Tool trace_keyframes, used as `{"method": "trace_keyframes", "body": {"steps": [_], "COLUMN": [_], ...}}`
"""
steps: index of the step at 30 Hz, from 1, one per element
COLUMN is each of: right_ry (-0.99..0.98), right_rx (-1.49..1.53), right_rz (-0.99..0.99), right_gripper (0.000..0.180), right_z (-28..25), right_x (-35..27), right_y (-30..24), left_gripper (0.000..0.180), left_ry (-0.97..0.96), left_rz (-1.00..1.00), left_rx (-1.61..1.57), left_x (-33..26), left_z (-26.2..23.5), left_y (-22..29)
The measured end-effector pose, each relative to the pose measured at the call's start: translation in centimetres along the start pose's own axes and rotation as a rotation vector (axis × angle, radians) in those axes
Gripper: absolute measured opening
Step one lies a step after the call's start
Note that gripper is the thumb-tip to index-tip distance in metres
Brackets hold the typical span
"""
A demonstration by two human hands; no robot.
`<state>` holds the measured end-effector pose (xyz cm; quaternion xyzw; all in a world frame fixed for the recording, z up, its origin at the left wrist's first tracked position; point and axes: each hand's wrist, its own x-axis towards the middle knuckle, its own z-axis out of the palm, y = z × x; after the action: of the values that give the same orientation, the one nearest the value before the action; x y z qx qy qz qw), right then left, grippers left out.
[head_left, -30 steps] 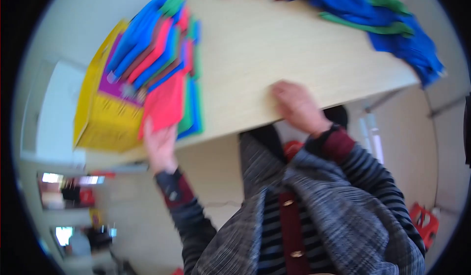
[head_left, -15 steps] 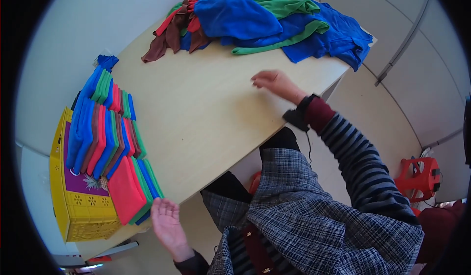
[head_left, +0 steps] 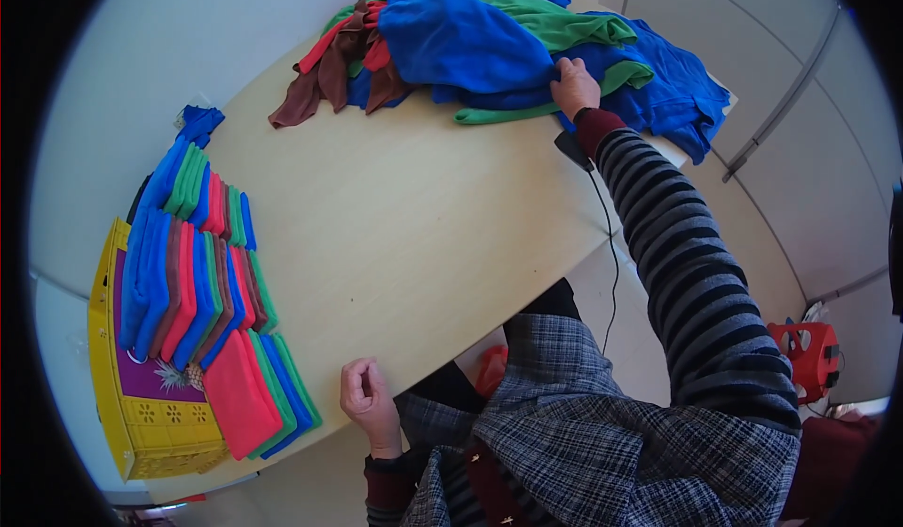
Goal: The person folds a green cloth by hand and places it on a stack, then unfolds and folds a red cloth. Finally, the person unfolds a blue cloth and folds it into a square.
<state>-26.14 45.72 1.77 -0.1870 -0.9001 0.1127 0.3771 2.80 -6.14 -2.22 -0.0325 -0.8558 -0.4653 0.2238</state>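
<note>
At the far side of the table, my right hand (head_left: 576, 87) is closed on the right edge of a blue cloth (head_left: 466, 43), fingers pinched at its fabric. This cloth lies on top of a loose heap with green cloth (head_left: 564, 21), brown cloth (head_left: 331, 71) and more blue cloth (head_left: 682, 90). Near the front edge of the table, my left hand (head_left: 370, 405) has its fingers curled in, with nothing visible in them. To its left stand rows of folded cloths (head_left: 202, 283) in blue, red, green and brown; a red folded one (head_left: 243, 397) is nearest that hand.
A yellow plastic basket (head_left: 179, 442) with a purple panel sits behind the folded cloths at the table's left. The pale wooden table (head_left: 404, 217) spans the middle. A dark cable (head_left: 613, 273) hangs from my right wrist past the table edge. A red stool (head_left: 809, 362) stands at right.
My right hand has reached forward to the heap and taken hold of the blue cloth's edge. My left hand has moved right, away from the folded cloths, and its fingers have curled.
</note>
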Motion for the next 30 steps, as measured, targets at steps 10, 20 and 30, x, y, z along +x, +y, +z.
{"method": "trace_keyframes", "body": {"steps": [10, 20, 30], "right_ry": [0.108, 0.181, 0.774], "right_rx": [0.698, 0.864, -0.204], "right_rz": [0.108, -0.001, 0.114], "right_gripper": [0.013, 0.027, 0.030], "right_z": [-4.4, -34.4, -41.7], "right_x": [5.6, 6.5, -14.0], "right_y": [2.1, 10.0, 21.8], "left_gripper": [0.006, 0.004, 0.006], "left_ry": [0.004, -0.006, -0.005], "left_rz": [0.020, 0.128, 0.166], "left_rx": [-0.020, 0.031, 0.105], "left_x": [0.3, -0.2, -0.8], "left_z": [0.2, -0.4, -1.4], "left_y": [1.1, 0.5, 0.3]}}
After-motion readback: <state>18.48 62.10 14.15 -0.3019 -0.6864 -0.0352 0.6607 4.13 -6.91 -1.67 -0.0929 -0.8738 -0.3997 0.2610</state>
